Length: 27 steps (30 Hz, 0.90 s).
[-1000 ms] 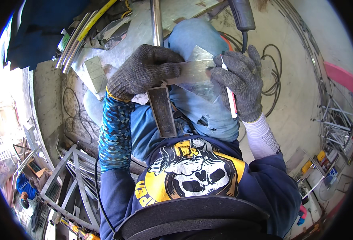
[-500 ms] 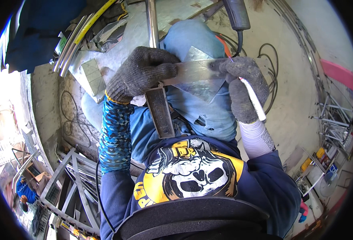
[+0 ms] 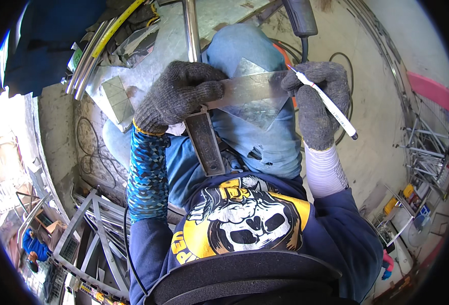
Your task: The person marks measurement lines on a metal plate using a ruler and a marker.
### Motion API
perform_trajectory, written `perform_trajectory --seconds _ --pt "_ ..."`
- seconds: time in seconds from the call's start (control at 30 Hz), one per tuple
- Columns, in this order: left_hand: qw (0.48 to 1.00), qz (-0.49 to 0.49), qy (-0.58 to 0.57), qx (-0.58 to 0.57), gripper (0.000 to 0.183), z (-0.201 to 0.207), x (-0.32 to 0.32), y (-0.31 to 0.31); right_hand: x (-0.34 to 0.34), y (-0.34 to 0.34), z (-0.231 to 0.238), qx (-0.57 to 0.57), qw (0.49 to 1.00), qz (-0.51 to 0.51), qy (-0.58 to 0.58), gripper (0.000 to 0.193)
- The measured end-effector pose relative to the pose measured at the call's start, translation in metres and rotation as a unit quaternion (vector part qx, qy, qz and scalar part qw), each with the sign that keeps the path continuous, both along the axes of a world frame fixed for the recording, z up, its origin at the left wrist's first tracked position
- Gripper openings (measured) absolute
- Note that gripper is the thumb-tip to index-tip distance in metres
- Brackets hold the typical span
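Observation:
My left hand (image 3: pixel 176 96), in a dark grey knit glove, is closed on a metal try square. The square's blade (image 3: pixel 255 87) lies across a thin, diamond-turned sheet metal plate (image 3: pixel 257 117) resting on my denim-covered knee. Its stock (image 3: pixel 204 145) hangs down toward my lap. My right hand (image 3: pixel 322 101), gloved alike, pinches a slim white marker pen (image 3: pixel 332 108) near its tip. The pen slants, with its tip at the upper left, close above the blade's right end. My right fingers cover that end, so whether they touch it I cannot tell.
A black power tool (image 3: pixel 302 20) with a cord is at the top right. A shiny metal pipe (image 3: pixel 192 33) stands beyond my left hand. Another plate with drawn lines (image 3: pixel 116 99) sits to the left, near several metal tubes (image 3: pixel 88 61). Metal frames (image 3: pixel 95 229) are at lower left.
My right hand has shifted slightly right along the blade, and the pen has tilted, showing more of its barrel and dark end. My left hand and the square stay about where they were.

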<state>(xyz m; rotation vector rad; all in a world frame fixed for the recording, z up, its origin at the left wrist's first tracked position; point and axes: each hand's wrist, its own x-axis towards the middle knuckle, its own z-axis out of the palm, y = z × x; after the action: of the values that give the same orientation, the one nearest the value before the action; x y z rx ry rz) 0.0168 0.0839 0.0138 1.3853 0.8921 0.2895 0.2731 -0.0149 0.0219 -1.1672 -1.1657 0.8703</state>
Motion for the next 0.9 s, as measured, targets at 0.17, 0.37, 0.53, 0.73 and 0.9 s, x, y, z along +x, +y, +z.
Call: perform_trajectory --seconds 0.17,0.37,0.53,0.73,0.9 --pt "1.000 0.023 0.009 -0.013 0.025 0.001 0.001 -0.004 0.001 0.003 0.003 -0.010 1.000 0.009 0.003 0.021" --pt "0.999 0.017 0.003 0.028 0.025 0.000 0.000 -0.005 -0.006 0.009 0.014 -0.005 0.996 0.062 0.067 0.020" --pt "0.999 0.019 0.016 0.038 0.024 -0.001 0.000 -0.004 -0.005 0.011 0.013 -0.021 0.998 0.049 0.046 0.018" --pt "1.000 0.012 -0.001 0.023 0.024 -0.002 0.000 -0.003 -0.007 0.014 0.014 -0.007 0.997 0.046 0.055 0.018" --pt "1.000 0.019 -0.003 0.018 0.025 -0.006 -0.001 -0.004 -0.007 0.016 0.010 -0.011 0.998 0.038 0.046 0.020"
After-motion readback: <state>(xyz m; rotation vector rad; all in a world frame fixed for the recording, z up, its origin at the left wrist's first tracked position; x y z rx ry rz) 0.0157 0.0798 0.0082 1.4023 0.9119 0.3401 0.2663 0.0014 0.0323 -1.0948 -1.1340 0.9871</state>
